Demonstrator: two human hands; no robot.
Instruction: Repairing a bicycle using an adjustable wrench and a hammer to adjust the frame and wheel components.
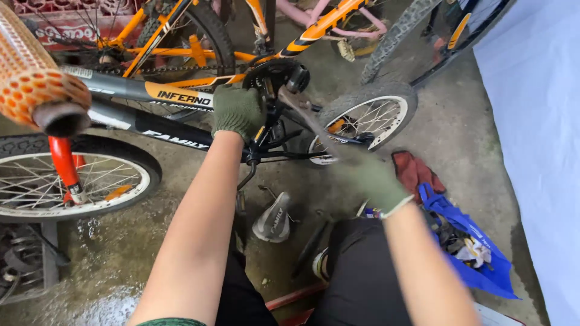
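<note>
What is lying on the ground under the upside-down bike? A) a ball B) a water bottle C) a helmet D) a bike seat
D: a grey and black bike seat lies on the wet concrete floor below the bike frame, between the person's two arms.

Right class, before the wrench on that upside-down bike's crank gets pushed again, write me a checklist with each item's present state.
1. Left hand braces the frame beside the crank: ok.
2. Right hand grips the wrench handle: ok, though blurred.
3. Wrench head seated squarely on the crank bolt: cannot tell.
4. Both hands gloved: ok.
5. Ground dry underfoot: not ok, wet patches.
6. Blue bag clear of the wrench's swing: ok.
</note>
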